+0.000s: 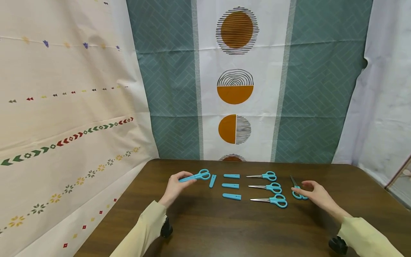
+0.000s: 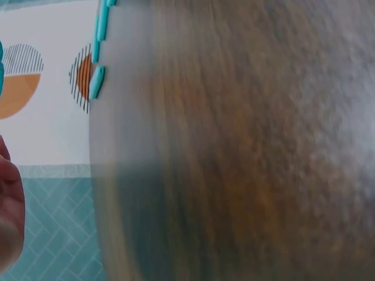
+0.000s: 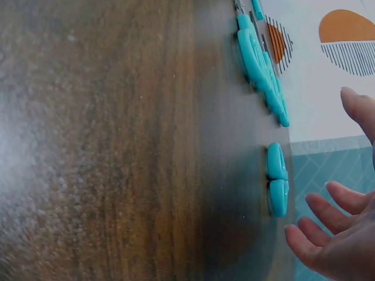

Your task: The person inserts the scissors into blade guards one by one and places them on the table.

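At the left of the head view, my left hand (image 1: 175, 185) pinches a pair of blue-handled scissors (image 1: 203, 174) whose blade part is covered in blue; its handle loops point right. In the left wrist view only the edge of that hand (image 2: 9, 205) shows. My right hand (image 1: 316, 194) hovers beside another pair of scissors (image 1: 297, 192), with bare blades pointing away. The right wrist view shows the fingers spread and holding nothing, apart from those scissors' handles (image 3: 278, 178).
Three uncovered scissors (image 1: 273, 188) lie in a column with blades pointing left. Left of them are three blue blade covers (image 1: 230, 186), and one more cover (image 1: 212, 181) lies at an angle nearer the left hand. The brown table (image 1: 224, 228) ends at a patterned curtain (image 1: 173, 107).
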